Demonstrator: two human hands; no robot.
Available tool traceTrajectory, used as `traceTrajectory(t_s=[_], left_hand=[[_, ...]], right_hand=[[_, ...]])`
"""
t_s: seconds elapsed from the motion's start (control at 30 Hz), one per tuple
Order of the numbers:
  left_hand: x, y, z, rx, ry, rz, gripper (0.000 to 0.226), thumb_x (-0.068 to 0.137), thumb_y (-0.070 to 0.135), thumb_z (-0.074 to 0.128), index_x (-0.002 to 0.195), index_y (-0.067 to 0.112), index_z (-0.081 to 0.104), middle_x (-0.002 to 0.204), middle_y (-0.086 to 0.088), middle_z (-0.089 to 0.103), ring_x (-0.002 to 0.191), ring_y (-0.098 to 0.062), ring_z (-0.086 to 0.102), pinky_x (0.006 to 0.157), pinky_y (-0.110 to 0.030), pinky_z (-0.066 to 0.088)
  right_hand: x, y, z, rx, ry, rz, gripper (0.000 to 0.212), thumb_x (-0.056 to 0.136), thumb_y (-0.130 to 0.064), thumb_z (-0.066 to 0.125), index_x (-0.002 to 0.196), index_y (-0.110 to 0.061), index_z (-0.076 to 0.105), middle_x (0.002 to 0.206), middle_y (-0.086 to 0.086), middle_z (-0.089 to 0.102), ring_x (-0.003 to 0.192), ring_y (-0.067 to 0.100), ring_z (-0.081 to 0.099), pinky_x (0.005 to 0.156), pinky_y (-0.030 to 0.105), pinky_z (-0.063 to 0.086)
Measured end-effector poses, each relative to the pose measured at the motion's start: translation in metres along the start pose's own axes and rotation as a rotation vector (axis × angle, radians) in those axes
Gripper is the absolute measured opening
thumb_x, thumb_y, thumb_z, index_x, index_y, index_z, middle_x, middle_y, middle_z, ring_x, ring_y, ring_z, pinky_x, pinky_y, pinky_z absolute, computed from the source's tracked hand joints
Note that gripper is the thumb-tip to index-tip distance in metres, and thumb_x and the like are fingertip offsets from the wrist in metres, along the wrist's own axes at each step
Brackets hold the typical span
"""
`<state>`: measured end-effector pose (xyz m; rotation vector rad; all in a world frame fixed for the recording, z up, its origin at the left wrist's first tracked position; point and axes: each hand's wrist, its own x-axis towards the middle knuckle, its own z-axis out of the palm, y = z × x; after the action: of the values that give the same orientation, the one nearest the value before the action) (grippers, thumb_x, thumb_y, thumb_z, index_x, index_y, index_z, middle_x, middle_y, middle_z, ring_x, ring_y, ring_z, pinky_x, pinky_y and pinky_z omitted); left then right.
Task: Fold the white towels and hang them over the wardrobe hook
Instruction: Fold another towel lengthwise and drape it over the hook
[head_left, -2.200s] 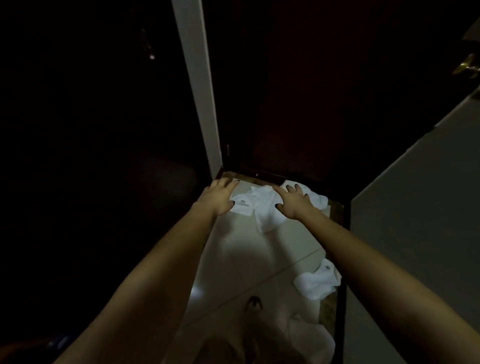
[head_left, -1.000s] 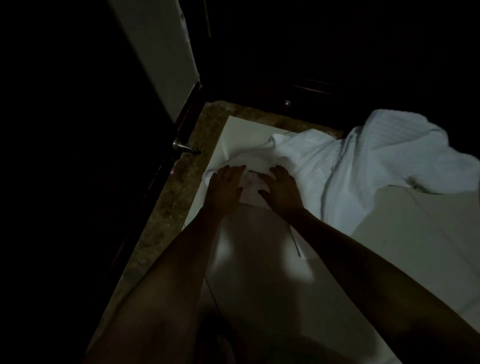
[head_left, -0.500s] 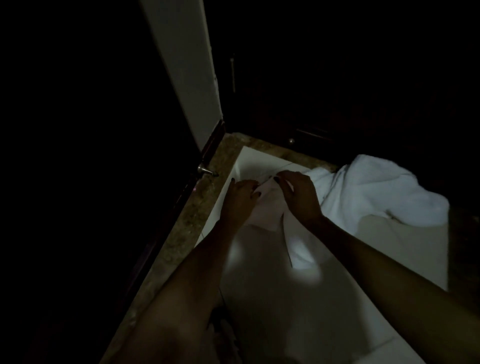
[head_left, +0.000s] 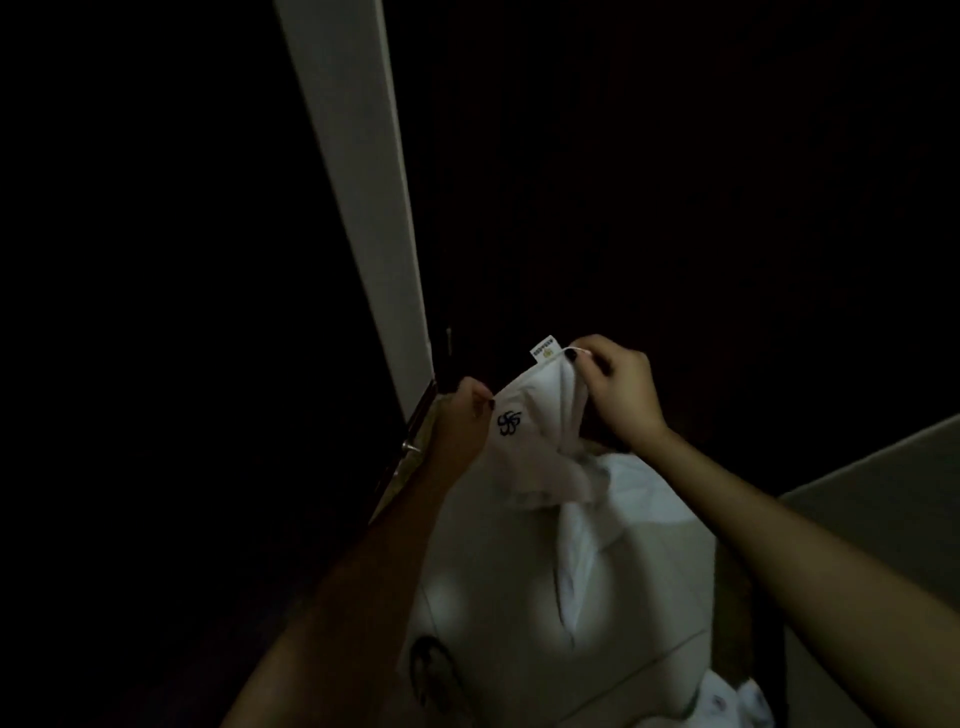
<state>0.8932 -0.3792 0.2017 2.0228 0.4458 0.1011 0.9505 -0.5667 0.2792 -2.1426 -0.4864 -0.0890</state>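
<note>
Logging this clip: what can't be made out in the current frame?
All in the head view:
- the hook: nowhere seen, the surroundings are too dark
- print on the tag: too small to read
- fingers of the left hand: behind the towel
- floor towels: cut off by the bottom edge

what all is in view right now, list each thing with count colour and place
towel: one, white with dark logo, held up between both hands
label: one, white, on towel's top edge
other towels: count unclear, white, floor at bottom right
door frame: one, white, left of centre
floor: one, pale tiles, below the towel
left hand: one, pinches towel's left corner
right hand: one, pinches towel's top edge
</note>
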Motion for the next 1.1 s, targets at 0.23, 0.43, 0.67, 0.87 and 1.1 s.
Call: traceTrajectory(t_s=[0.23, 0.43, 0.67, 0.87, 1.1], left_hand=[[-0.074, 0.203, -0.12, -0.036, 0.074, 0.202, 0.011, 0.096, 0.009, 0.041, 0.095, 0.02, 0.044, 0.077, 0.007, 0.052, 0.071, -0.011, 0.054, 0.06, -0.022, 0.044], [-0.153, 0.302, -0.215, -0.153, 0.2, 0.253, 0.008, 0.101, 0.017, 0.04, 0.095, 0.017, 0.046, 0.08, -0.003, 0.057, 0.069, -0.007, 0.053, 0.06, -0.022, 0.042], [-0.254, 0.334, -0.303, -0.107, 0.033, 0.341, 0.017, 0.088, 0.018, 0.069, 0.077, 0.013, 0.058, 0.067, 0.005, 0.051, 0.058, -0.001, 0.044, 0.056, -0.018, 0.036], [-0.343, 0.305, -0.37, -0.102, -0.135, 0.203, 0.012, 0.092, 0.011, 0.062, 0.085, 0.001, 0.065, 0.077, -0.006, 0.062, 0.067, -0.013, 0.056, 0.063, -0.026, 0.044], [-0.439, 0.259, -0.411, 0.201, -0.026, 0.187, 0.039, 0.089, 0.017, 0.065, 0.055, 0.018, 0.047, 0.056, 0.004, 0.043, 0.052, -0.009, 0.039, 0.053, -0.027, 0.028]], right_hand=[[0.014, -0.201, -0.138, 0.174, 0.103, -0.082, 0.015, 0.095, -0.01, 0.056, 0.093, -0.015, 0.07, 0.084, -0.008, 0.069, 0.077, -0.007, 0.061, 0.07, 0.01, 0.046], [-0.003, -0.32, -0.203, 0.315, 0.185, -0.069, 0.014, 0.093, -0.01, 0.056, 0.085, -0.009, 0.067, 0.078, 0.003, 0.068, 0.073, 0.005, 0.059, 0.066, 0.022, 0.046], [-0.048, -0.418, -0.242, 0.306, 0.235, -0.167, 0.016, 0.093, -0.013, 0.054, 0.084, -0.007, 0.066, 0.077, 0.001, 0.066, 0.071, 0.005, 0.057, 0.062, 0.019, 0.043], [-0.118, -0.476, -0.253, 0.358, 0.312, -0.236, 0.015, 0.092, -0.013, 0.056, 0.081, -0.01, 0.066, 0.07, -0.009, 0.061, 0.063, -0.004, 0.051, 0.057, 0.014, 0.039], [-0.233, -0.493, -0.237, 0.383, 0.298, -0.21, 0.016, 0.095, -0.018, 0.056, 0.087, -0.009, 0.066, 0.073, -0.006, 0.06, 0.07, 0.007, 0.054, 0.063, 0.026, 0.042]])
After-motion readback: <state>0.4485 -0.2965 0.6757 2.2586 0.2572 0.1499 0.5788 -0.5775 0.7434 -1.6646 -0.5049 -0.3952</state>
